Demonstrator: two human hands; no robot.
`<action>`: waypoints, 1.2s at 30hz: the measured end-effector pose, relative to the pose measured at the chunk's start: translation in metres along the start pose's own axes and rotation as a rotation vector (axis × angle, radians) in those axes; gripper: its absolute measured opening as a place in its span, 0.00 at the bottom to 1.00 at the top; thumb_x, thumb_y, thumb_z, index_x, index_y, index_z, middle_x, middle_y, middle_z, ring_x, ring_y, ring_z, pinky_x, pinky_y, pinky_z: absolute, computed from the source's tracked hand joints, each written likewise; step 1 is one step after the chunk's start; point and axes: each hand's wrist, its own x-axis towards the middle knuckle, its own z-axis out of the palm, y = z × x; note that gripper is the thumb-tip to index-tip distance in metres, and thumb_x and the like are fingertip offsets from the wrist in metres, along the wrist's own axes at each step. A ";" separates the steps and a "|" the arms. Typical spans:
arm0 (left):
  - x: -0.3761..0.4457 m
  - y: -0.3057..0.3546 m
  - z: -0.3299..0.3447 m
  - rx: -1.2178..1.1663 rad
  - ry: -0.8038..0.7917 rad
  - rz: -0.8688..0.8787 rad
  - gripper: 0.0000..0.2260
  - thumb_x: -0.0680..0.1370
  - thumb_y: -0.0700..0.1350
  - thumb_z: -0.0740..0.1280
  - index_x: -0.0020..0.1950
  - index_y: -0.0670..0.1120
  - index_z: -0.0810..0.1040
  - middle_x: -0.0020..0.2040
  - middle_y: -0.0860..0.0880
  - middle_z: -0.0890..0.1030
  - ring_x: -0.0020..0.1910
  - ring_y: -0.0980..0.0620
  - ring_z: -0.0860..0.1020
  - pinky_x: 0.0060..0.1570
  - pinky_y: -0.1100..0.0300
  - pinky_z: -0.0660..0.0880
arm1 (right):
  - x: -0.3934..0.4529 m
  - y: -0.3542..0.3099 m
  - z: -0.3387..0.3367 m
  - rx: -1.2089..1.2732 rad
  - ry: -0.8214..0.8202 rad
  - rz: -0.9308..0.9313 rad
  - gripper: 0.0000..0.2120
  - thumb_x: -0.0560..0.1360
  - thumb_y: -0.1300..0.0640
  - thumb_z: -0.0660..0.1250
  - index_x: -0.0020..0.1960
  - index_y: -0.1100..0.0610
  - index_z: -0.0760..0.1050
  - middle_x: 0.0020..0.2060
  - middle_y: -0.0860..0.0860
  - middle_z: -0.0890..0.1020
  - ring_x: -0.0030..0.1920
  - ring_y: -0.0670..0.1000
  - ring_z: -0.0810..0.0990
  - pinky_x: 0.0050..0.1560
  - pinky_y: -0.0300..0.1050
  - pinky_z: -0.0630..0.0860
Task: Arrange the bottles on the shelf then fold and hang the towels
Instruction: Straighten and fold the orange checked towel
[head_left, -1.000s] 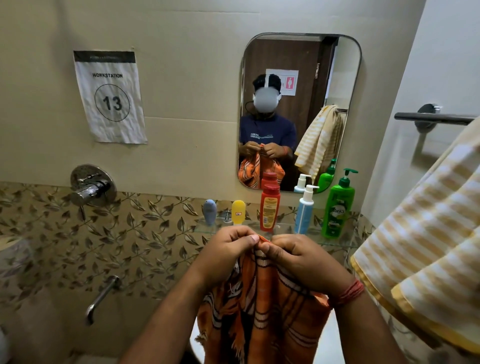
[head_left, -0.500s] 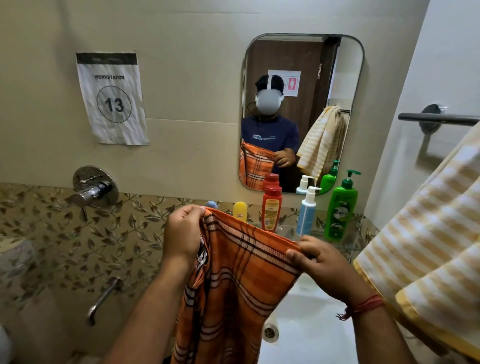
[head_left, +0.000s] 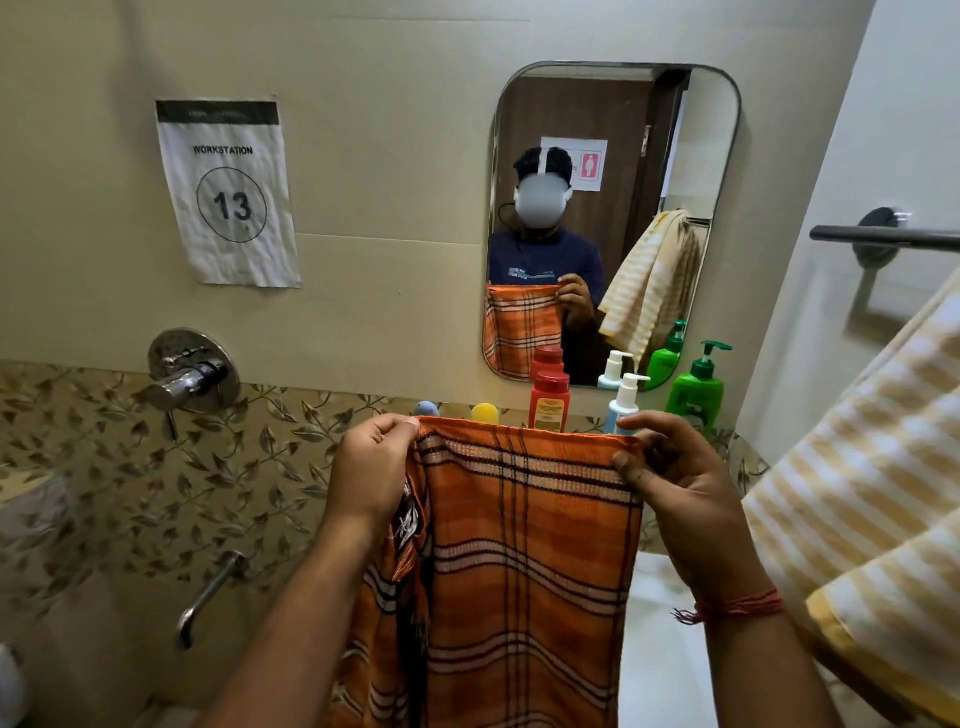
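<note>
An orange plaid towel (head_left: 524, 561) hangs spread in front of me, its top edge level and stretched between both hands. My left hand (head_left: 371, 473) pinches the top left corner; my right hand (head_left: 675, 473) pinches the top right corner. Behind the towel, on a glass shelf under the mirror, stand a red bottle (head_left: 549, 397), a white pump bottle (head_left: 626, 397) and a green pump bottle (head_left: 696, 389), with a blue cap (head_left: 427, 408) and a yellow cap (head_left: 484, 412) peeking over the towel. A yellow striped towel (head_left: 857, 499) hangs at the right, below a dark towel bar (head_left: 883, 236).
A mirror (head_left: 613, 208) on the wall reflects me and both towels. A chrome tap valve (head_left: 192, 371) and spout (head_left: 208, 597) sit on the left of the leaf-patterned tiles. A white basin (head_left: 665, 649) lies below the towel. A workstation 13 sign (head_left: 228, 192) hangs on the wall.
My hands moved apart from a bunched grip at the middle, spreading the orange towel flat and raising its top edge level. The right corner came up and outward.
</note>
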 end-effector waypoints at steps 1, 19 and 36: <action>0.001 -0.002 0.000 0.007 -0.012 -0.001 0.10 0.81 0.44 0.66 0.43 0.46 0.85 0.41 0.48 0.87 0.47 0.46 0.84 0.51 0.49 0.81 | 0.000 -0.001 0.001 -0.009 0.021 -0.001 0.11 0.74 0.67 0.68 0.49 0.52 0.81 0.42 0.51 0.82 0.48 0.51 0.83 0.48 0.43 0.82; 0.001 0.012 0.022 -0.065 -0.088 0.163 0.06 0.83 0.47 0.64 0.50 0.54 0.80 0.47 0.53 0.82 0.45 0.60 0.82 0.42 0.65 0.76 | -0.002 -0.057 0.047 0.134 -0.184 0.343 0.07 0.71 0.64 0.71 0.47 0.57 0.83 0.44 0.59 0.85 0.45 0.57 0.85 0.47 0.49 0.82; -0.037 0.034 0.015 -0.005 -0.544 0.279 0.24 0.69 0.68 0.62 0.56 0.54 0.79 0.48 0.58 0.83 0.47 0.61 0.83 0.44 0.65 0.78 | -0.014 -0.038 0.083 -0.220 -0.107 0.163 0.06 0.76 0.64 0.69 0.43 0.54 0.79 0.41 0.51 0.83 0.45 0.47 0.82 0.49 0.46 0.81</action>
